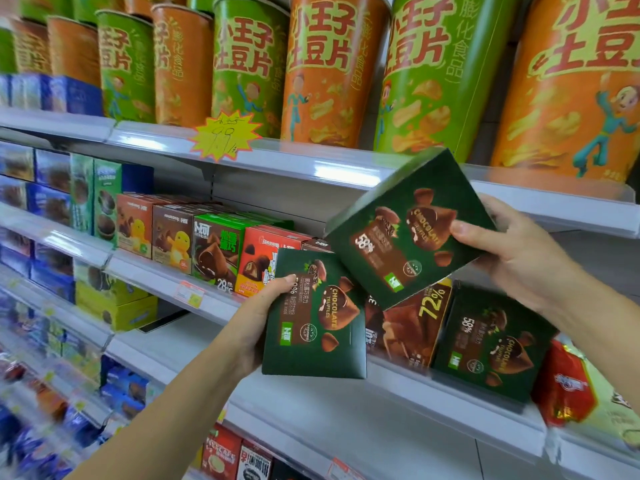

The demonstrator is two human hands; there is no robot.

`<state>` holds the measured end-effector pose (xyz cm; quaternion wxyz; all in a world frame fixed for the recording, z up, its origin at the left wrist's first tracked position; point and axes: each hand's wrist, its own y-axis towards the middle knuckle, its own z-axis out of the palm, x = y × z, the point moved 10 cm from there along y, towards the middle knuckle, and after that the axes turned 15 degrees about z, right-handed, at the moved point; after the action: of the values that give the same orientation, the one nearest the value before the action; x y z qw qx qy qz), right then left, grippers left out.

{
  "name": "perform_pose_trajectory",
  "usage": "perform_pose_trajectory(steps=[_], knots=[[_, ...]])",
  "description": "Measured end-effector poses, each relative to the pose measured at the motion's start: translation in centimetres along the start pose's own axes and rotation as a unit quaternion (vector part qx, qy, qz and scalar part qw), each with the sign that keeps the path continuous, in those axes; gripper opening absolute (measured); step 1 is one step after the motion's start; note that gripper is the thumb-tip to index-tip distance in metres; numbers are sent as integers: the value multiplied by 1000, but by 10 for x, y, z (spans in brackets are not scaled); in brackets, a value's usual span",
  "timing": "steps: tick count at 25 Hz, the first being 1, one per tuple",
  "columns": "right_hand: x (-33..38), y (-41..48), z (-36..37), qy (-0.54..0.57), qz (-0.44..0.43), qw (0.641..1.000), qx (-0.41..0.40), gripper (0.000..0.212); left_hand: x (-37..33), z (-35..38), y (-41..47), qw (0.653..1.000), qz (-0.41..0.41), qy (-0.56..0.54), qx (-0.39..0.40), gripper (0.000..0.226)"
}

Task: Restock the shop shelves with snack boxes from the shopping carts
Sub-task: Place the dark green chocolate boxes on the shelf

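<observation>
My left hand (258, 317) grips a dark green chocolate truffles box (318, 327) by its left edge, upright in front of the middle shelf (346, 403). My right hand (519, 251) holds a second dark green truffles box (408, 230), tilted, above and to the right of the first and overlapping its top corner. On the shelf behind stand a brown 72% box (422, 320) and another green 58% truffles box (491, 344).
Left of my hands a row of red, green and brown snack boxes (214, 244) fills the same shelf. Tall green and orange potato chip tubs (325, 64) stand on the shelf above. A red bag (564, 386) lies at the right. Blue boxes crowd the left shelves.
</observation>
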<state>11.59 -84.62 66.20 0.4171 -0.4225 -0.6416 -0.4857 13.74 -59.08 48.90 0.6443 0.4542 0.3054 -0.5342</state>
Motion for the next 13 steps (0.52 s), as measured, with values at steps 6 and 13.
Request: perform_pose_trajectory(steps=[6, 13], knots=[[14, -22, 11, 12, -112, 993, 43, 70, 5, -9, 10, 1000, 5, 6, -4, 32], [47, -92, 29, -427, -444, 778, -126, 48, -5, 5, 22, 999, 37, 30, -1, 25]])
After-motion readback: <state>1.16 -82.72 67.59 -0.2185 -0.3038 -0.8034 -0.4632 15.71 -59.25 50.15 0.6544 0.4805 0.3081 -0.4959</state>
